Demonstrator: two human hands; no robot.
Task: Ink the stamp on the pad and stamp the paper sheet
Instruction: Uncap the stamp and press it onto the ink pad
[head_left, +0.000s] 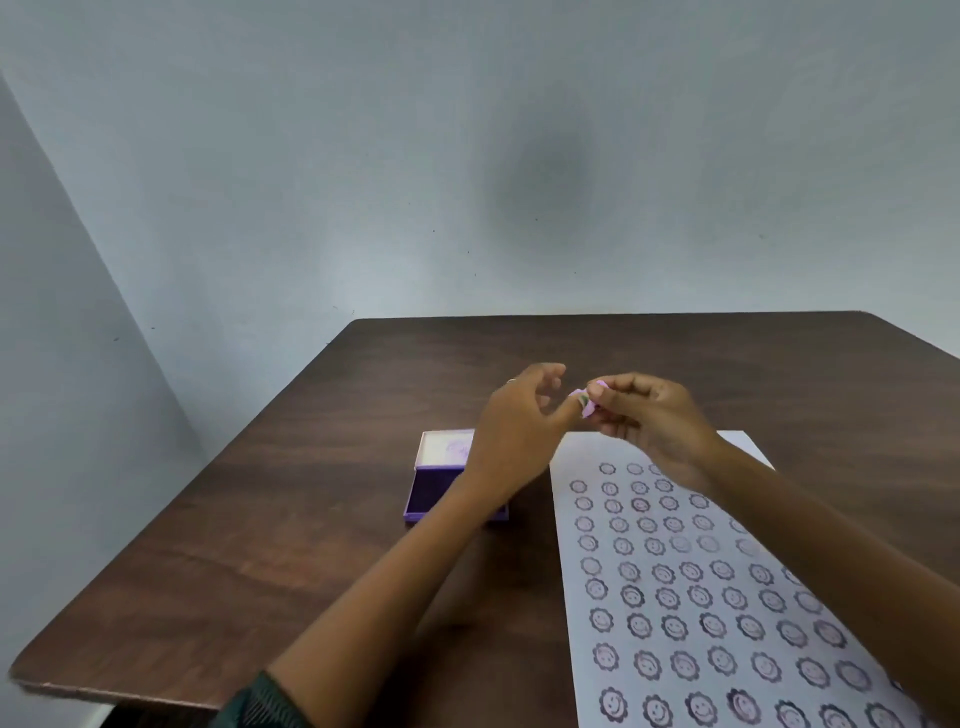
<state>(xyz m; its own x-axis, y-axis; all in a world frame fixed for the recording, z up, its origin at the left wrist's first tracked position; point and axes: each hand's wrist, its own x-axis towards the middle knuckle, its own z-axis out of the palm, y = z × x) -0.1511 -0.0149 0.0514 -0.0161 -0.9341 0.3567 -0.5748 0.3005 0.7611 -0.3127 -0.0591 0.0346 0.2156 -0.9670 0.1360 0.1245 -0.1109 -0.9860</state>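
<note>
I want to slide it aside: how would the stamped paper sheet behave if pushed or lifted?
The paper sheet lies flat and thin, so probably light and floppy when lifted. On the smooth table it likely slides easily.

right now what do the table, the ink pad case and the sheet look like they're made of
Table: dark brown wood or wood-look laminate, with visible grain and a soft sheen; which of the two cannot be told.
Ink pad case: likely plastic, with smooth purple walls, crisp edges and a hinged open lid.
Sheet: thin matte white paper, lying flat and carrying rows of purple smiley flower prints.
</note>
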